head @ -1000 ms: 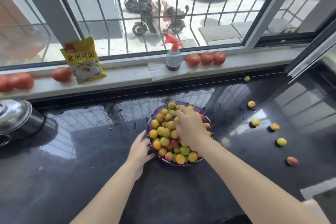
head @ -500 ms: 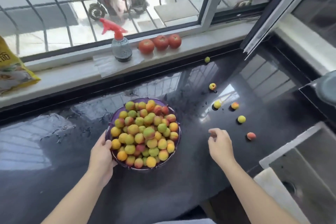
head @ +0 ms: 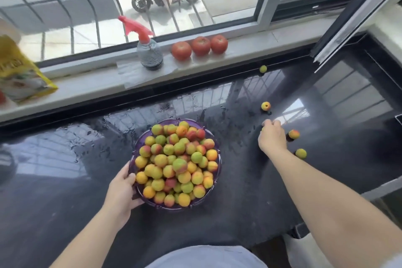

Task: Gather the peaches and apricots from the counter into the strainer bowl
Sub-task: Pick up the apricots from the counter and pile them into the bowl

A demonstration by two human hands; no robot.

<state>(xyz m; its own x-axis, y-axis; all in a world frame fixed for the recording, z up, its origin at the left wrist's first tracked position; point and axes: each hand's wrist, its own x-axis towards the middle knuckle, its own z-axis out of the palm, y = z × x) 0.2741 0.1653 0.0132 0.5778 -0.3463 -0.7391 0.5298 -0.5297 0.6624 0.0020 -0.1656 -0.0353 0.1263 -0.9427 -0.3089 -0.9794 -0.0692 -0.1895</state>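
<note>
1. Against the picture half a second ago, the right hand has gone forward and outward over the desk, from a spot near the front right of the strainer bowl to the loose fruit on the right. The left hand holds the bowl's near-left rim as before, and the bowl lies in the same place.
2. At the far left a yellow packet leans on the window sill; a spray bottle and three tomatoes stand further right along it.
3. The left grip is curled round the purple rim, thumb inside against the fruit, fingers under the wall.
4. The bowl sits mid-desk, heaped with peaches and apricots up to its rim. Wet, bare desk lies on its left and in front, out to the near edge.
5. The right grip is bent down onto a small yellow-green fruit, of which only a sliver shows at the fingertips; whether it is pinched or only touched I cannot tell.
6. Four fruits lie loose around that hand: one against the sill's foot, one just beyond the fingers, one just right of the knuckles, one beside the wrist.
7. Right of these the desk runs dark and open to a metal edge at the far right.
</note>
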